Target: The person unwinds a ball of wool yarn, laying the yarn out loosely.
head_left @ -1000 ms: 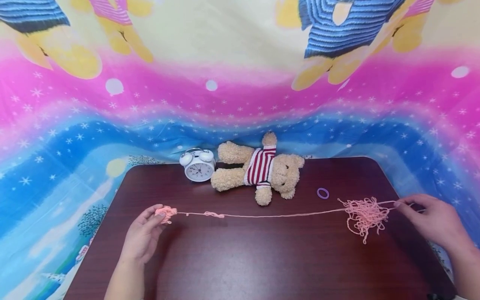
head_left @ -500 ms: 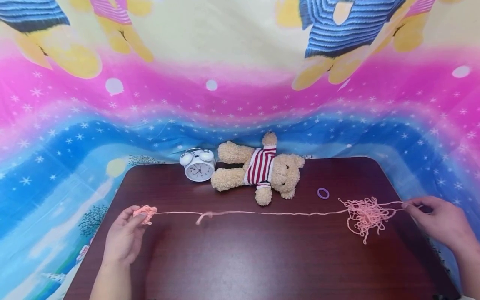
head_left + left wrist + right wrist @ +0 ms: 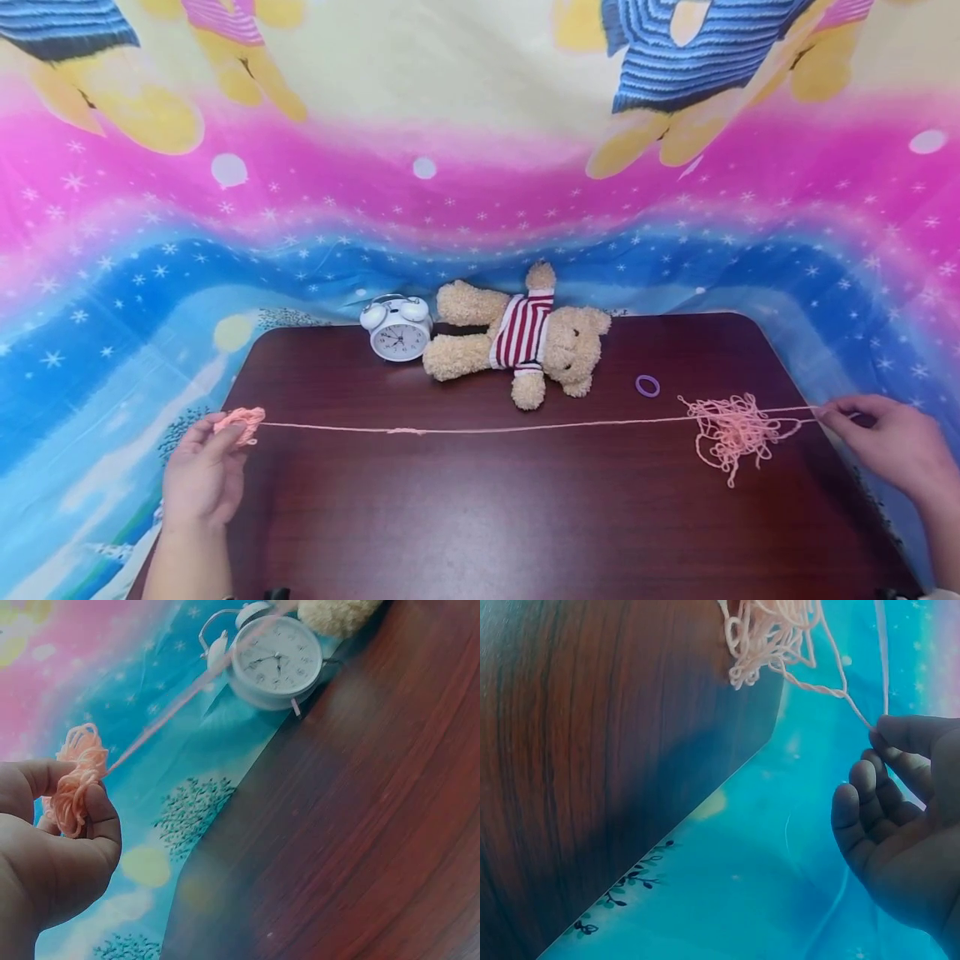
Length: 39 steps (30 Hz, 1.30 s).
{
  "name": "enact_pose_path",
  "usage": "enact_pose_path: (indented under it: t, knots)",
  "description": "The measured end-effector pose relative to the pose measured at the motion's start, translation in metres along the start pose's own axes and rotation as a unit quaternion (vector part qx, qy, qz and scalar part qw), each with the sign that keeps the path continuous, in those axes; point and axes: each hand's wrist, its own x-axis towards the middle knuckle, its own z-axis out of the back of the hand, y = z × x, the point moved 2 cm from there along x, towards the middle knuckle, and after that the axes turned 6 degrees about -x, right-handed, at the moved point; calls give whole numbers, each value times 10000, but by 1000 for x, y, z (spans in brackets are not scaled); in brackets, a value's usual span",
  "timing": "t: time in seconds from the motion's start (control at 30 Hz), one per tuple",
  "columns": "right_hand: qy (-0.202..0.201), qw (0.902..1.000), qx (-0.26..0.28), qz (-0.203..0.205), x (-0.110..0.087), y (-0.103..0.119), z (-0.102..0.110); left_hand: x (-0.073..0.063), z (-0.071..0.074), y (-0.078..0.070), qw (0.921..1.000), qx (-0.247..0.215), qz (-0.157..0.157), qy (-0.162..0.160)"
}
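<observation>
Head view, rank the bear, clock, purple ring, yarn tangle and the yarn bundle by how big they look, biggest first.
1. Bear
2. Tangle, counting its loose loops
3. Clock
4. Bundle, partly covered by the left hand
5. Ring

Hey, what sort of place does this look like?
Perhaps an indoor play or craft corner: a bright cartoon-printed cloth hangs behind a wood-grained table, and a teddy bear in a striped top lies on it.
</observation>
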Motion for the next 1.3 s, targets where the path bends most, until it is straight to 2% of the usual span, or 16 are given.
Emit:
enact_pose_path:
  t: [0.2, 0.4, 0.53, 0.63, 0.77, 0.83, 0.9, 1.0, 1.13, 1.3]
  knots:
    - [6, 9999, -120, -22, 0, -7, 0, 6, 11, -13, 9966, -542, -64, -620]
    - [76, 9997, -237, -88, -1, -12, 0, 12, 21, -27, 9811, -1424, -271, -1285]
    - [76, 9996, -258, -61, -2, -13, -1, 13, 29, -37, 9611, -1864, -543, -1966]
    - [95, 9996, -267, -67, -3, -14, -2, 14, 34, -45, 9386, -2207, -951, -2477]
    - [78, 9995, -289, -86, -3, -14, -3, 15, 37, -54, 9104, -2519, -1561, -2888]
    - [60, 9995, -293, -75, -4, -14, -3, 14, 38, -56, 9036, -2585, -1698, -2963]
    - [38, 9996, -263, -29, -4, -14, -3, 13, 36, -55, 9036, -2610, -1724, -2927]
    - [-44, 9999, -155, 28, -5, -10, -6, 12, 30, -48, 9136, -2589, -1638, -2674]
    - [-59, 10000, 3, 16, -5, -2, -9, 11, 16, -37, 9241, -2603, -1687, -2230]
    - [-1, 9998, 211, 16, -4, 11, -18, 11, 0, -25, 9358, -2447, -1638, -1939]
